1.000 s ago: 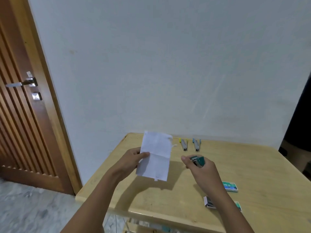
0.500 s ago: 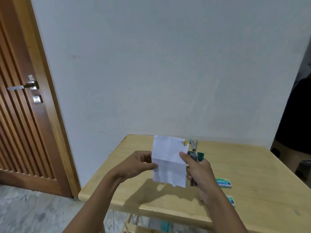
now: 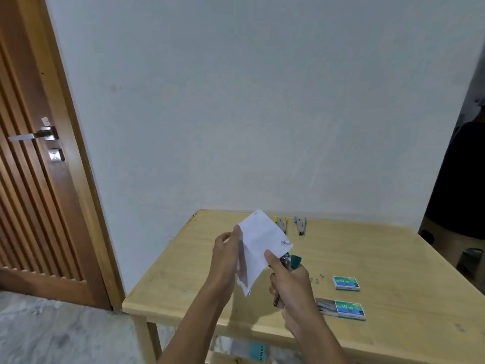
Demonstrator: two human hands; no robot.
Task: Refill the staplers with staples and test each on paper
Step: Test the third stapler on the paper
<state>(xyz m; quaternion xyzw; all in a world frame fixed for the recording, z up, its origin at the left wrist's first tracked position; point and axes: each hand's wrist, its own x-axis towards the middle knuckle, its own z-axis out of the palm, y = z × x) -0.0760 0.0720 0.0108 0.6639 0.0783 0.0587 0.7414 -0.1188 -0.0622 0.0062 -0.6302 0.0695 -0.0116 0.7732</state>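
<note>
My left hand [image 3: 225, 254] pinches the left edge of a folded white paper [image 3: 258, 243], held up above the wooden table [image 3: 393, 258]. My right hand [image 3: 287, 282] grips a green stapler [image 3: 292, 260] whose jaws meet the paper's right edge, thumb on top. Two more staplers lie at the table's far side, one with yellow trim [image 3: 281, 223] and one blue [image 3: 300, 225]. Two green staple boxes rest on the right: a closed one [image 3: 346, 283] and a nearer one [image 3: 341, 308] slid partly open.
A few loose staples [image 3: 316, 279] lie beside the boxes. A wooden door [image 3: 34, 179] with a metal handle stands at the left, a white wall behind the table. A dark shape [image 3: 456, 193] fills the right edge. A shelf under the table holds a teal item [image 3: 258, 352].
My hands came together: the paper moved right and tilted, and the stapler rose from near the table until its jaws reached the paper's right edge.
</note>
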